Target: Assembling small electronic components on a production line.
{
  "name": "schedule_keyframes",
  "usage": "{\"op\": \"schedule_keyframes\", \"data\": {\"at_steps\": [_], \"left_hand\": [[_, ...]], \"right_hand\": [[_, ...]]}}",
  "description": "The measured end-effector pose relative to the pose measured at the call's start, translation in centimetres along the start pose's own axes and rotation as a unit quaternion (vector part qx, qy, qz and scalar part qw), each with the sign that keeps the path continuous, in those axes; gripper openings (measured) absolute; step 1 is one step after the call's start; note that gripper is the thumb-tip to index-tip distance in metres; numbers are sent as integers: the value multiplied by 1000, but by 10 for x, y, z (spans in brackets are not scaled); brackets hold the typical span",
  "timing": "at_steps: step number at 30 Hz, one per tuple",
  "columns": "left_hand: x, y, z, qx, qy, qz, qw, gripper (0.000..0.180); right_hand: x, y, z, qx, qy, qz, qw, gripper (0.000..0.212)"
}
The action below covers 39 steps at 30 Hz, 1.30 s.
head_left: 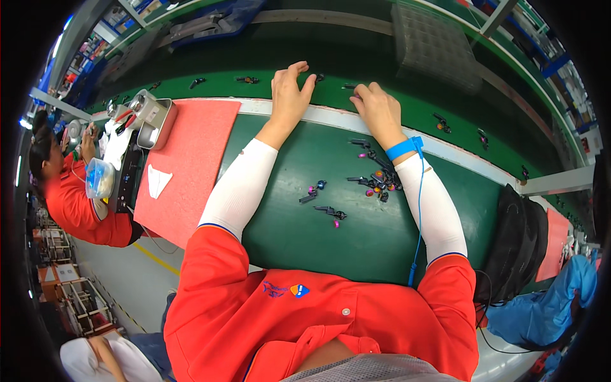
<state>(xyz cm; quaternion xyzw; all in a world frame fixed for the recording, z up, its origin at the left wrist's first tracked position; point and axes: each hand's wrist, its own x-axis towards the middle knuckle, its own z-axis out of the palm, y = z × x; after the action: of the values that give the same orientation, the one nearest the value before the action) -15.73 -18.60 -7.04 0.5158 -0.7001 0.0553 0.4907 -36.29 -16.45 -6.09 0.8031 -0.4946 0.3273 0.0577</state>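
Note:
My left hand (291, 95) reaches over the near edge of the green belt, its thumb and fingers apart and nothing between them. Just beyond its thumb lies a small black part (319, 77). My right hand (380, 109), with a blue wrist strap (405, 148), is also at the belt edge. Its bent fingers close at the end of another small black part (348, 86), partly hidden by the fingertips. Below that hand, a pile of small black parts with pink and orange round ends (380, 183) lies on the green tabletop (280, 239). A few similar parts (331, 212) lie nearer me.
More small parts (247, 80) are spaced along the belt. A red mat (191, 172) with a metal tray (157, 124) is at the left, near a co-worker in red (83, 204). A black bag (519, 239) lies right. A coiled blue cord (415, 254) hangs from the strap.

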Motion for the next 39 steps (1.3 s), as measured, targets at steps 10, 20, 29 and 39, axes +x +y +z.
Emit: {"op": "schedule_keyframes", "data": {"at_steps": [10, 20, 29, 39], "left_hand": [[-7, 52, -18, -340, -104, -113, 928, 28], [-19, 91, -30, -548, -383, -273, 692, 30], [-24, 102, -35, -518, -426, -286, 684, 22], [-28, 102, -32, -499, -406, -216, 734, 16]], "right_hand": [[-8, -15, -38, 194, 10, 111, 975, 10], [-44, -35, -87, 261, 41, 85, 961, 10], [-54, -35, -91, 257, 73, 76, 961, 11], [-59, -38, -93, 303, 29, 115, 945, 12]]}}
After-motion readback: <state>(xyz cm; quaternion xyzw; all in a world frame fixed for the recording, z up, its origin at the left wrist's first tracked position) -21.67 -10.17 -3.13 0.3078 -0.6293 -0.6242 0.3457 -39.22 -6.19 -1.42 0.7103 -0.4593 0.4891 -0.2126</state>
